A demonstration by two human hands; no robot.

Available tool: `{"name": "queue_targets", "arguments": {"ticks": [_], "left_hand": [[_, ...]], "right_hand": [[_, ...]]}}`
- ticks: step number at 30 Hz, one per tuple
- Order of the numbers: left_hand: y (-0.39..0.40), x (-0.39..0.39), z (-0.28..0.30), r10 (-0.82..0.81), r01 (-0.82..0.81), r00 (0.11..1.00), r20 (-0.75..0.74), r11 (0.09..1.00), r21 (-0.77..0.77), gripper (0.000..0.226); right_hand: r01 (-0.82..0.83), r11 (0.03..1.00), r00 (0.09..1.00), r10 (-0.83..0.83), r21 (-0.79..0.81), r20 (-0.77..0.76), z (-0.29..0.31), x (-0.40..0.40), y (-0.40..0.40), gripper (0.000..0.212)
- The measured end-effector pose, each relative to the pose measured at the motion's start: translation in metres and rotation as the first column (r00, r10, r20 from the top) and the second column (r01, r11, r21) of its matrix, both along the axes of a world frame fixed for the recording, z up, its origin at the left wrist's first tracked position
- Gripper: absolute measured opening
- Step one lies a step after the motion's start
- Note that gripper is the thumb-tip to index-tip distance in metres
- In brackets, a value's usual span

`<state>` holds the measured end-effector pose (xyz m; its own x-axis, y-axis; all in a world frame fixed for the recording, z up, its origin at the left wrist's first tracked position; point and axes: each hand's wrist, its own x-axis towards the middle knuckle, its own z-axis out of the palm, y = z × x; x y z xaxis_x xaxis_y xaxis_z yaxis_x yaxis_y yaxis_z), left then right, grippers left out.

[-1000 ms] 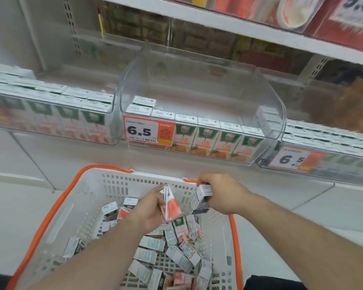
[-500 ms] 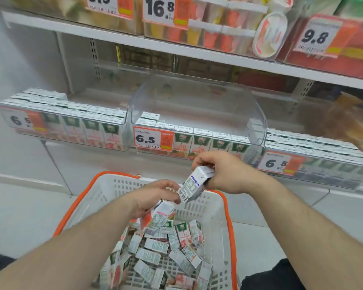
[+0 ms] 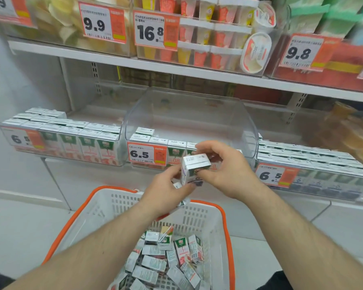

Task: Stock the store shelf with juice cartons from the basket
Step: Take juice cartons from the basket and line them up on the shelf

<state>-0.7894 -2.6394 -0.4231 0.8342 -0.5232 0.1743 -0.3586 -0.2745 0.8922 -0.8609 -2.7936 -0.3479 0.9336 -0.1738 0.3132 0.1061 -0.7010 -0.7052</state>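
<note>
A white store shelf (image 3: 176,70) runs across in front of you, with a clear bin (image 3: 187,114) at its middle level, open at the top and mostly bare behind its single front row of cartons (image 3: 155,141). A 6.5 price tag (image 3: 144,153) sits on the bin's front lip.

Your right hand (image 3: 226,170) grips a carton (image 3: 194,170) held upright, fingers curled over its top and far side, thumb on the near face. Your left hand (image 3: 168,191) meets it from below, fingertips against the carton's lower left side; its fingers are curled, and a second white carton corner shows tucked under them (too hidden to say how it is gripped). Both hands hover just in front of the bin's lip, above the far rim of the basket (image 3: 197,214).

The basket stands below you, white with an orange rim, loose cartons (image 3: 168,260) heaped in its bottom.

To the left, a full tray (image 3: 61,141) butts against the bin's wall; to the right, another full tray (image 3: 312,164) does the same. The shelf above leaves a tall gap over the bin.
</note>
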Motion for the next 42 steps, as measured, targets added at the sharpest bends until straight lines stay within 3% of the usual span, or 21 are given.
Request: {"name": "queue_targets", "arguments": {"ticks": [5,12,16,18,20,23,25,27,32,35,39,42], "left_hand": [[-0.012,-0.005,0.008,0.015,-0.009,0.999,0.05,0.993,-0.121,0.045],[-0.045,-0.015,0.038,-0.013,0.028,0.995,0.096,0.988,-0.151,0.048],[-0.067,-0.019,0.053,-0.11,0.121,0.979,0.172,0.991,-0.053,0.04],[-0.078,-0.018,0.059,-0.141,0.139,0.968,0.209,0.99,0.024,0.033],[-0.089,-0.015,0.065,-0.13,0.11,0.959,0.252,0.99,0.091,0.038],[-0.102,-0.01,0.076,-0.099,0.053,0.964,0.248,0.981,0.186,0.049],[-0.111,-0.008,0.079,-0.098,0.046,0.969,0.225,0.973,0.225,0.05],[-0.12,-0.007,0.082,-0.103,0.037,0.967,0.231,0.961,0.276,0.045],[-0.141,-0.008,0.093,-0.145,0.011,0.955,0.26,0.889,0.457,0.046],[-0.153,-0.012,0.092,-0.155,-0.016,0.947,0.28,0.852,0.523,0.049],[-0.171,-0.012,0.095,-0.075,-0.124,0.942,0.326,0.827,0.548,0.03],[-0.18,-0.008,0.099,-0.037,-0.162,0.946,0.322,0.807,0.568,0.032]], "right_hand": [[0.024,0.998,1.0,-0.023,-0.052,0.012,0.005,-0.015,-0.015,0.084],[0.17,0.985,0.966,-0.163,-0.017,0.203,0.002,-0.032,-0.024,0.09],[0.334,0.943,0.879,-0.311,-0.003,0.362,0.001,-0.033,-0.029,0.066],[0.423,0.892,0.822,-0.451,0.156,0.348,0.002,-0.031,-0.039,0.044],[0.492,0.749,0.761,-0.618,0.444,0.199,0.008,-0.028,-0.054,0.022],[0.395,0.279,0.737,-0.665,0.875,-0.12,0.017,-0.029,-0.082,0.017],[0.313,0.069,0.766,-0.608,0.947,-0.208,0.019,-0.033,-0.098,0.02],[0.266,0.008,0.798,-0.562,0.964,-0.216,0.018,-0.037,-0.109,0.023],[0.247,0.031,0.821,-0.538,0.968,-0.192,0.02,-0.037,-0.133,0.027],[0.307,0.183,0.759,-0.639,0.934,-0.125,0.035,-0.029,-0.158,0.026],[0.474,0.369,0.714,-0.692,0.799,-0.104,0.052,-0.007,-0.195,0.027],[0.657,0.477,0.662,-0.736,0.584,-0.144,0.048,0.014,-0.225,0.053]]}}
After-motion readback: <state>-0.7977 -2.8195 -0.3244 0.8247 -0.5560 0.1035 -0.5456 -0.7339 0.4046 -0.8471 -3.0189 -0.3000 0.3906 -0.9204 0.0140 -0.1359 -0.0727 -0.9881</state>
